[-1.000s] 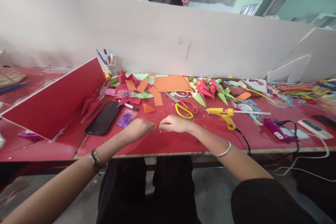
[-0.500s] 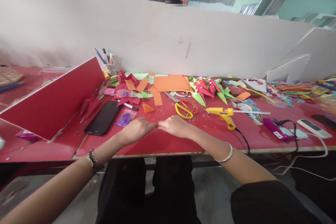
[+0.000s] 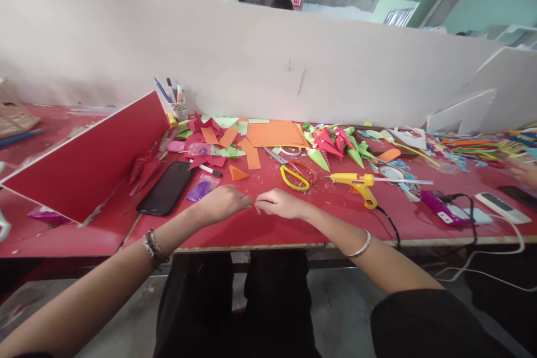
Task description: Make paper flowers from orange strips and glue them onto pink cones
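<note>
My left hand (image 3: 224, 204) and my right hand (image 3: 280, 203) meet just above the table's front part, fingertips almost touching. Between them only a sliver of orange paper (image 3: 253, 205) shows; the fingers hide the rest. Both hands are closed in a pinch at this paper. Beyond them lies a folded orange paper triangle (image 3: 238, 173). Scissors with yellow and orange handles (image 3: 295, 178) rest behind my right hand. Left of my left hand are a small bag of purple bits (image 3: 203, 188) and a black phone (image 3: 166, 188).
A yellow glue gun (image 3: 356, 180) with a glue stick lies to the right, its cord running off the front edge. Red and green paper cones (image 3: 329, 142) and orange sheets (image 3: 274, 133) sit at the back. A red board (image 3: 96, 156) leans at left; a purple power strip (image 3: 447, 210) is at right.
My fingertips have drawn slightly apart, and less of the orange paper shows between them. My right hand's fingers have tipped downward a little. The things on the table have stayed put.
</note>
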`<move>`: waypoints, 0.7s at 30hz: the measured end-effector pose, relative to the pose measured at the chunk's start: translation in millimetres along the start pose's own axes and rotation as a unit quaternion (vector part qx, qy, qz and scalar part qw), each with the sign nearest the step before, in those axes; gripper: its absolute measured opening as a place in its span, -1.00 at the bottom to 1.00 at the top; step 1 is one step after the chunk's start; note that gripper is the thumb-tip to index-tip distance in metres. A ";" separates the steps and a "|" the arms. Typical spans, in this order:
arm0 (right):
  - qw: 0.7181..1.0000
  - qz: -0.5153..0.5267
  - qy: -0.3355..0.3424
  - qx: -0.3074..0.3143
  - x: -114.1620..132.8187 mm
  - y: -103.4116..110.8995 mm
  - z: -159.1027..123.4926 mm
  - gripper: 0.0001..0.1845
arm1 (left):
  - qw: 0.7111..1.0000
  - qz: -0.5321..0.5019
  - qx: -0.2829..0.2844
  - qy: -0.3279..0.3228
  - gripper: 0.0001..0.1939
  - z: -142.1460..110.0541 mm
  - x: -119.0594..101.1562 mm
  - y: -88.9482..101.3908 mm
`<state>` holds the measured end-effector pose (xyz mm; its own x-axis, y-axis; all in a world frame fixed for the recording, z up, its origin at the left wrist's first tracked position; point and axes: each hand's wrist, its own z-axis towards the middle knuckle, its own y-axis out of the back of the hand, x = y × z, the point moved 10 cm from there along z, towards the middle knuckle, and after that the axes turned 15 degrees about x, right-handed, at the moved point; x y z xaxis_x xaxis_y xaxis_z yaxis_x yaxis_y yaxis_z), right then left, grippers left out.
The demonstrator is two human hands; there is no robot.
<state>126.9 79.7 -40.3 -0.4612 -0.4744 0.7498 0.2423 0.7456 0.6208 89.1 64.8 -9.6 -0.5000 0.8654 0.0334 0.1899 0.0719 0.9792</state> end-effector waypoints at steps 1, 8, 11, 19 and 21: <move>0.998 -0.063 -0.005 -0.018 5.8 3.4 -1.6 -0.66 | 0.998 -0.052 0.021 0.007 -0.70 0.1 5.8 -0.5; 0.956 -0.275 -0.072 -0.071 16.6 8.3 -4.9 -0.68 | 0.967 -0.241 0.083 -0.010 -0.67 -2.2 9.3 -1.1; 0.986 -0.155 -0.032 -0.056 15.0 8.3 -5.6 -0.68 | 0.997 -0.074 0.023 0.022 -0.70 -2.0 7.5 7.4; 0.955 0.267 0.017 0.127 -2.4 -21.0 -6.5 -0.65 | 0.984 0.128 -0.078 -0.093 -0.59 -6.1 -34.1 28.2; 0.943 0.298 0.027 0.143 -2.3 -24.0 -6.5 -0.65 | 0.983 0.134 -0.079 -0.101 -0.60 -6.2 -35.5 30.8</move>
<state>127.7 59.9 -55.4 -0.2699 0.0517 0.9615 0.2019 0.9794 0.0040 107.5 33.2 20.6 -0.2684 0.9251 0.2686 0.1500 -0.2352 0.9603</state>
